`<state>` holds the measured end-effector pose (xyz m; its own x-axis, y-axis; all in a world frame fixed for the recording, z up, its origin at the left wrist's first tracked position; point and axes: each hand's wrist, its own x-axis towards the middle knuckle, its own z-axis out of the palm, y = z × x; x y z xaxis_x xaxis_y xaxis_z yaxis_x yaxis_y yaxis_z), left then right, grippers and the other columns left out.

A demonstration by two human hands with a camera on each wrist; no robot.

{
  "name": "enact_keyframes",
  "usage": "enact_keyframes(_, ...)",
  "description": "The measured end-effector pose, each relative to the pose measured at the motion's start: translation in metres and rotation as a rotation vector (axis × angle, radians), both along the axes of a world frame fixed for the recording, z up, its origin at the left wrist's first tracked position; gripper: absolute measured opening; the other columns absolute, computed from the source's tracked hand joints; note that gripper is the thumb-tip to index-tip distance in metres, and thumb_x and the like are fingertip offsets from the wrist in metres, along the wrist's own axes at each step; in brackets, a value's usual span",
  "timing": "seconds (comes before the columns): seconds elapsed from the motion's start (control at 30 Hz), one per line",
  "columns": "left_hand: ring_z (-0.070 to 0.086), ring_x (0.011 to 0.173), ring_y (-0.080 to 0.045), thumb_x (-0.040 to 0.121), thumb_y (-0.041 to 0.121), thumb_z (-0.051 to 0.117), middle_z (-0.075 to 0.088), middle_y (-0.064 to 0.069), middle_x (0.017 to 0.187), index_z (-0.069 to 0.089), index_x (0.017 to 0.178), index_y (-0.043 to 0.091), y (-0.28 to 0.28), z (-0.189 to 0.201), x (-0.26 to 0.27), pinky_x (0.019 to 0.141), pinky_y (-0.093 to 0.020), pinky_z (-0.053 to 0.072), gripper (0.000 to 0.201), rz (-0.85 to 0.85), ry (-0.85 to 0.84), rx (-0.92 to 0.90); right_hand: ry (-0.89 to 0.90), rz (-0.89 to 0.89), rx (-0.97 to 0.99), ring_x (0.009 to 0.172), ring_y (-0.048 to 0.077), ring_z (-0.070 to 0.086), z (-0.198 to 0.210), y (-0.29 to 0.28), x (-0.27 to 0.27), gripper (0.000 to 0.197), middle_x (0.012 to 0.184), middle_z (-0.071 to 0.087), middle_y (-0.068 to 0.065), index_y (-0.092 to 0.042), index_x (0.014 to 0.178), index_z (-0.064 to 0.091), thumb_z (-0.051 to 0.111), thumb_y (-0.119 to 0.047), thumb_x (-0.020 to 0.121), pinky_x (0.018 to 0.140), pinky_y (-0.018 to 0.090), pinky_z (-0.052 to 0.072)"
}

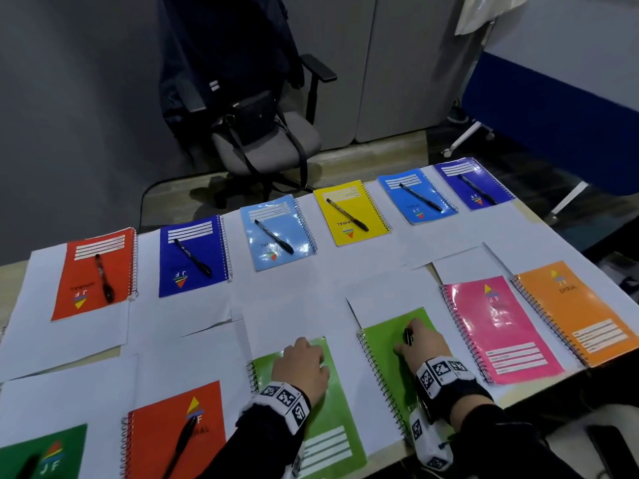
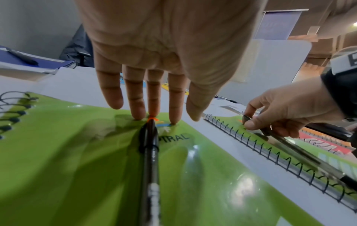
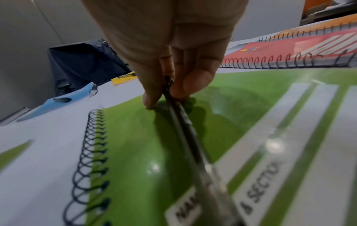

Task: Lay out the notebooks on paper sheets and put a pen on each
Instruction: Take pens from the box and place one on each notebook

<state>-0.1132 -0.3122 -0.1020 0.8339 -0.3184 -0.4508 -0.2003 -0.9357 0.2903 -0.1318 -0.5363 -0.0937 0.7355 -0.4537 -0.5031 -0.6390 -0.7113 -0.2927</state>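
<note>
The left hand (image 2: 160, 50) hangs over the left lime notebook (image 1: 332, 409) with fingers (image 2: 174, 99) straight and slightly spread, their tips touching the cover; it holds nothing. A black pen (image 2: 150, 160) lies on that cover below the palm, its capped end at the fingertips near the printed logo. The right hand (image 1: 420, 344) pinches a second pen (image 3: 185, 122) between thumb and forefinger at its far end, with the pen angled low along the right lime notebook (image 1: 390, 357); whether its near end rests on the cover I cannot tell. Both lime notebooks lie on white sheets (image 1: 297, 316), spirals to the left. To the right, a pink notebook (image 1: 501, 330) and an orange notebook (image 1: 574, 312) sit on sheets with no pen on them. In the near row to the left, a red notebook (image 1: 162, 433) carries a pen, and a dark green notebook (image 1: 65, 440) at the frame edge has a dark shape on it, probably a pen. The far row holds 6 notebooks on sheets, red, dark blue, light blue, yellow, blue and dark blue, each with a black pen lying across it. Beyond the table (image 1: 539, 221) stands an office chair (image 1: 273, 143) with a dark bag on its seat.
</note>
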Motion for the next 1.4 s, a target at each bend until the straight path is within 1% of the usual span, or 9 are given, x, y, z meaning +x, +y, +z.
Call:
enact_keyframes(0.3, 0.053, 0.113, -0.021, 0.095, 0.039, 0.043, 0.048, -0.002, 0.126, 0.059, 0.121, 0.022, -0.005, 0.003, 0.0, 0.094, -0.035, 0.046, 0.035, 0.015, 0.012, 0.032, -0.041, 0.067, 0.062, 0.094, 0.027, 0.063, -0.004, -0.013, -0.001, 0.035, 0.114, 0.065, 0.011, -0.014, 0.115, 0.051, 0.069, -0.02, 0.084, 0.079, 0.033, 0.055)
enact_keyframes(0.5, 0.054, 0.111, -0.02, 0.094, 0.038, 0.044, 0.05, -0.001, 0.124, 0.062, 0.119, 0.022, -0.005, 0.001, -0.001, 0.093, -0.034, 0.047, 0.034, 0.028, 0.004, 0.027, -0.012, 0.062, 0.081, 0.09, 0.024, 0.06, -0.001, -0.019, 0.002, 0.043, 0.116, 0.064, 0.009, -0.017, 0.115, 0.052, 0.075, -0.023, 0.08, 0.076, 0.03, 0.052)
enact_keyframes(0.63, 0.056, 0.109, -0.021, 0.093, 0.038, 0.045, 0.053, -0.002, 0.122, 0.063, 0.117, 0.022, -0.003, 0.002, 0.0, 0.091, -0.033, 0.048, 0.034, 0.047, 0.002, 0.014, -0.085, 0.053, 0.045, 0.085, 0.022, 0.055, 0.006, -0.011, 0.005, 0.049, 0.106, 0.064, 0.008, -0.016, 0.117, 0.048, 0.074, -0.033, 0.079, 0.071, 0.028, 0.049)
enact_keyframes(0.77, 0.056, 0.11, -0.018, 0.093, 0.039, 0.047, 0.054, 0.001, 0.121, 0.06, 0.119, 0.027, 0.009, 0.01, 0.004, 0.088, -0.03, 0.048, 0.032, 0.128, -0.009, -0.067, -0.123, 0.072, 0.049, 0.077, 0.022, 0.054, 0.02, 0.008, 0.017, 0.039, 0.084, 0.055, 0.003, -0.019, 0.117, 0.047, 0.066, -0.032, 0.086, 0.064, 0.026, 0.041)
enact_keyframes(0.83, 0.056, 0.109, -0.016, 0.094, 0.041, 0.047, 0.055, 0.004, 0.121, 0.06, 0.118, 0.028, 0.025, 0.018, 0.006, 0.084, -0.027, 0.045, 0.03, 0.188, -0.042, -0.107, -0.133, 0.114, 0.073, 0.076, 0.023, 0.055, 0.026, 0.024, 0.026, 0.034, 0.082, 0.056, 0.005, -0.018, 0.115, 0.047, 0.064, -0.032, 0.088, 0.06, 0.027, 0.043)
enact_keyframes(0.93, 0.057, 0.108, -0.015, 0.094, 0.042, 0.048, 0.057, 0.006, 0.121, 0.061, 0.116, 0.03, 0.058, 0.031, 0.01, 0.086, -0.027, 0.045, 0.028, 0.281, -0.079, -0.141, -0.147, 0.195, 0.1, 0.083, 0.026, 0.058, 0.033, 0.056, 0.039, 0.029, 0.086, 0.062, 0.006, -0.02, 0.111, 0.051, 0.062, -0.033, 0.088, 0.069, 0.029, 0.046)
enact_keyframes(1.17, 0.058, 0.105, -0.015, 0.093, 0.038, 0.05, 0.062, 0.005, 0.114, 0.064, 0.107, 0.028, 0.172, 0.054, 0.01, 0.085, -0.027, 0.047, 0.022, 0.494, -0.139, -0.125, -0.169, 0.415, 0.173, 0.071, 0.017, 0.054, 0.036, 0.152, 0.06, 0.009, 0.067, 0.055, -0.007, -0.024, 0.093, 0.056, 0.061, -0.03, 0.089, 0.061, 0.025, 0.04)
enact_keyframes(1.23, 0.059, 0.103, -0.016, 0.092, 0.037, 0.05, 0.064, 0.004, 0.112, 0.065, 0.105, 0.027, 0.209, 0.059, 0.008, 0.084, -0.028, 0.048, 0.021, 0.572, -0.157, -0.115, -0.179, 0.482, 0.203, 0.069, 0.016, 0.054, 0.038, 0.185, 0.067, 0.007, 0.068, 0.057, -0.006, -0.025, 0.089, 0.056, 0.061, -0.029, 0.089, 0.059, 0.024, 0.038)
enact_keyframes(1.4, 0.06, 0.1, -0.016, 0.093, 0.036, 0.051, 0.065, 0.006, 0.111, 0.066, 0.102, 0.027, 0.293, 0.066, -0.002, 0.081, -0.026, 0.049, 0.02, 0.771, -0.228, -0.06, -0.185, 0.607, 0.274, 0.078, 0.018, 0.059, 0.041, 0.252, 0.076, 0.005, 0.079, 0.064, -0.001, -0.024, 0.086, 0.059, 0.064, -0.027, 0.087, 0.066, 0.024, 0.042)
